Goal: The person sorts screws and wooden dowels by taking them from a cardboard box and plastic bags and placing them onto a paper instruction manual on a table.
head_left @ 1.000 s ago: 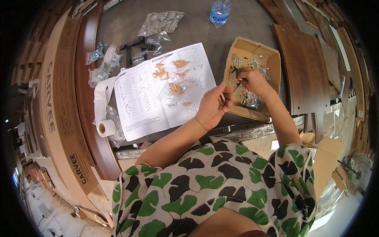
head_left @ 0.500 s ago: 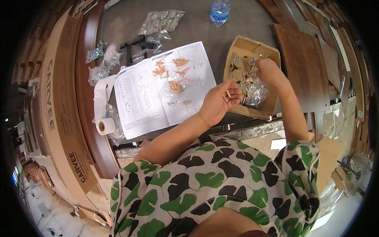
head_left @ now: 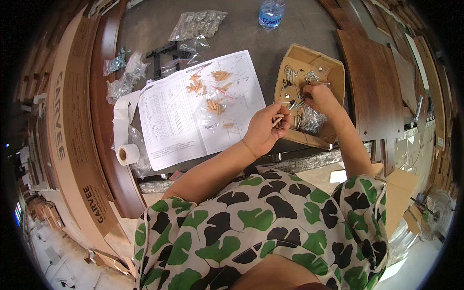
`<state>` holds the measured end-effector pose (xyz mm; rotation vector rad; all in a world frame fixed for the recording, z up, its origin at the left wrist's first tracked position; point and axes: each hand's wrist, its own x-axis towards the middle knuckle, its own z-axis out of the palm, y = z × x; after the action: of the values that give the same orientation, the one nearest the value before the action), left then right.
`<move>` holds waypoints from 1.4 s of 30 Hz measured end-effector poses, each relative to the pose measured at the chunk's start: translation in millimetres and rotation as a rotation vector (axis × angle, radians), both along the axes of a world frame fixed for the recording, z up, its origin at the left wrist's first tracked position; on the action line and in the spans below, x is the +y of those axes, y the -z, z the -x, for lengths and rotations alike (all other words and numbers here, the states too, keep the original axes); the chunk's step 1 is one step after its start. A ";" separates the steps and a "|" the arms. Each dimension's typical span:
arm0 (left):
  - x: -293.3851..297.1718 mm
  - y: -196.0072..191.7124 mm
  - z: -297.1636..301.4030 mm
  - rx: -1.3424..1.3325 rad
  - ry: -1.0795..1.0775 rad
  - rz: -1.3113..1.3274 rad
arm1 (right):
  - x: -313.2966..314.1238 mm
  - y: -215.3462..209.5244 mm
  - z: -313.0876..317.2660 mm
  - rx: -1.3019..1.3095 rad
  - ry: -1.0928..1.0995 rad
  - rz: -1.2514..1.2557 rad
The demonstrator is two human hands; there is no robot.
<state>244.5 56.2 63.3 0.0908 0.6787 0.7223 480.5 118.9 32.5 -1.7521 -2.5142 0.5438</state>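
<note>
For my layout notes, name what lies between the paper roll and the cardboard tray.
The head view shows the open booklet, wooden dowels on it, then the left hand by the tray.

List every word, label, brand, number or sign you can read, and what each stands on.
I won't copy wording, only place it:
Long cardboard box: large dark capitals, readable, twice; its finer print is too small.
Open booklet: right-page headings partly readable; most other print too small.
Clear bottle: lettering on blue label, only partly readable.
Narrow carton at right: print too small and blurred.
</note>
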 end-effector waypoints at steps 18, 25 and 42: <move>0.2 -5.2 -4.8 0.016 0.036 0.025 | -7.1 6.5 11.2 -0.215 0.117 -0.075; -0.8 -5.0 -1.3 0.018 0.016 -0.008 | 1.2 6.0 -5.1 0.299 0.379 -0.193; 6.2 6.5 -16.5 -0.150 -0.005 -0.020 | -8.9 -47.0 7.3 0.491 0.313 0.077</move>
<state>261.0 62.5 56.9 0.0529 0.5281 0.7330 473.2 110.1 79.5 -1.7233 -1.8750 0.9207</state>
